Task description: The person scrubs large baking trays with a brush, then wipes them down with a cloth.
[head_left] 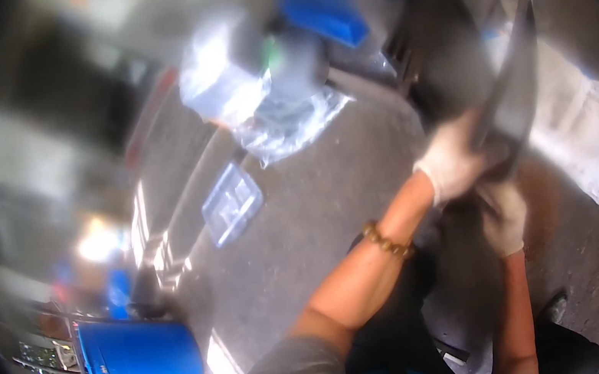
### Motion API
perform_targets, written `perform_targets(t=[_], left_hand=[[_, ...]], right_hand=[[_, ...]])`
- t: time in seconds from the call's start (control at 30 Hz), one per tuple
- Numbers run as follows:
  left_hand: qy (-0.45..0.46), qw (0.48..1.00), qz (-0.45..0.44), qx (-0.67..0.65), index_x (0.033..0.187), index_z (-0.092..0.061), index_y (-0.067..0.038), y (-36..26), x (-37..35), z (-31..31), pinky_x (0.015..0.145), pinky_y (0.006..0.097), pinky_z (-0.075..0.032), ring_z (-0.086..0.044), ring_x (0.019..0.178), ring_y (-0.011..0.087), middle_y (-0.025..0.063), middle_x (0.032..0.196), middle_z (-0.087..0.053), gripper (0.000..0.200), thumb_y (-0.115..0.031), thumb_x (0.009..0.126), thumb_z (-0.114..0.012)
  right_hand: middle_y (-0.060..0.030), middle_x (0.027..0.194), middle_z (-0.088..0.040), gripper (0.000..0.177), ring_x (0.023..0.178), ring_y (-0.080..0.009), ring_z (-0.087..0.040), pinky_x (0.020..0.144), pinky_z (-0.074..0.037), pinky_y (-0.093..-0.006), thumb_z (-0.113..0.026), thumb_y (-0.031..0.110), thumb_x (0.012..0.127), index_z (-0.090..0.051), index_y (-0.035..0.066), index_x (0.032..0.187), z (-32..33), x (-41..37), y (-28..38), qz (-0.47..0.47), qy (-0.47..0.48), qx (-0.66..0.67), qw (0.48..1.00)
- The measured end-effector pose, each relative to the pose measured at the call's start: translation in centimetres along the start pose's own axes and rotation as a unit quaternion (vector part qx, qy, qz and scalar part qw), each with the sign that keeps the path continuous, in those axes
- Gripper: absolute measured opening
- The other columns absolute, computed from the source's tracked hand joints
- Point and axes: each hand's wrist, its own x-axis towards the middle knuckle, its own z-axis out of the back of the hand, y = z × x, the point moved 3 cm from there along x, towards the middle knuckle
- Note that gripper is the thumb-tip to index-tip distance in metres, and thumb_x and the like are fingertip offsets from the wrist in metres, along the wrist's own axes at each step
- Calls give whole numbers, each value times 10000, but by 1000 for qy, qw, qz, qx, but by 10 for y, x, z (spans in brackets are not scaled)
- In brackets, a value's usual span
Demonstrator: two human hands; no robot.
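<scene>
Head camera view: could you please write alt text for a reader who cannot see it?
A person's left hand and right hand, both gloved, are close together at blurred dark material. Clear plastic sheeting and a clear tray lie on the floor; a blue barrel is at lower left.

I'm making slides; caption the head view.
Gloved left hand and right hand close together at a dark, blurred object; blue barrel, lower left of frame.
</scene>
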Motion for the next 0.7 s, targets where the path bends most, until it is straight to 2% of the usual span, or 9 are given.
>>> perform_targets(t=[0.1, 0.17, 0.2, 0.27, 0.33, 0.43, 0.57, 0.67, 0.7], left_hand=[[-3, 999, 1, -35, 1444, -452, 26, 5, -9, -4, 957, 400, -510, -672, 1100, 352, 278, 1172, -669, 724, -221, 838, -762], [1, 1000, -19, 12, 1435, -460, 23, 10, -15, -7, 965, 402, -508, -667, 1103, 384, 298, 1160, -665, 695, -186, 833, -739], [-8, 999, -40, 10, 1437, -464, 11, 14, -15, -9, 963, 410, -510, -650, 1109, 424, 314, 1153, -657, 675, -137, 823, -702], [-3, 999, -50, 21, 1435, -468, 6, 21, -16, -8, 959, 420, -512, -642, 1113, 431, 312, 1160, -655, 668, -127, 820, -690], [11, 997, -57, 46, 1431, -487, -21, 11, -21, -7, 955, 443, -514, -635, 1109, 436, 302, 1160, -657, 649, -102, 810, -657], [27, 997, -52, 55, 1418, -508, -39, 7, -28, -5, 958, 456, -513, -636, 1098, 437, 290, 1149, -665, 603, -87, 830, -630], [45, 989, -46, 134, 1372, -552, -69, 5, -30, 1, 946, 473, -515, -640, 1079, 439, 273, 1110, -681, 523, -90, 854, -617], [57, 974, -9, 220, 1263, -612, -83, 1, -37, 11, 898, 505, -521, -653, 1032, 439, 250, 1039, -699, 391, -153, 879, -641], [54, 974, -15, 217, 1263, -612, -83, 3, -38, 12, 898, 505, -521, -653, 1032, 439, 250, 1039, -699, 391, -153, 879, -641]], right_hand=[[-125, 926, -713, 275, 842, -312, -670, 769, -537, -396, -753, -25, 714, -750, 67, 974, -5, -45, -14, -5, 99, -37, 994], [-151, 924, -713, 234, 812, -338, -667, 760, -537, -401, -764, -7, 757, -750, 59, 981, -5, -101, -60, -111, 95, -92, 985], [-144, 966, -734, 203, 817, -292, -702, 789, -552, -388, -746, -20, 807, -749, 19, 1006, -6, -147, -109, -285, 93, -66, 952], [-91, 1088, -760, 299, 1015, -158, -709, 947, -544, -311, -683, -84, 817, -741, -26, 1104, 5, -172, -90, -368, 140, 22, 919], [-117, 1078, -767, 277, 1024, -195, -723, 954, -539, -307, -729, -10, 788, -763, -2, 1063, 8, -210, -85, -380, 252, -50, 889], [-247, 1216, -684, 739, 1170, -304, -666, 983, -520, -346, -875, 256, 687, -610, -35, 1313, 15, -267, -121, -363, 468, -198, 781], [-278, 1437, -528, 745, 1331, -385, -531, 1140, -405, -421, -777, 138, 814, -439, -79, 1442, 77, -185, -157, -393, 118, -265, 873], [-251, 1512, -450, 896, 1413, -356, -434, 1204, -314, -393, -813, 119, 763, -357, -39, 1518, 130, -31, -102, -209, -97, -232, 945], [-237, 1540, -417, 892, 1447, -334, -388, 1208, -303, -388, -808, 94, 765, -351, -38, 1519, 142, 16, -69, -168, -105, -223, 955]])
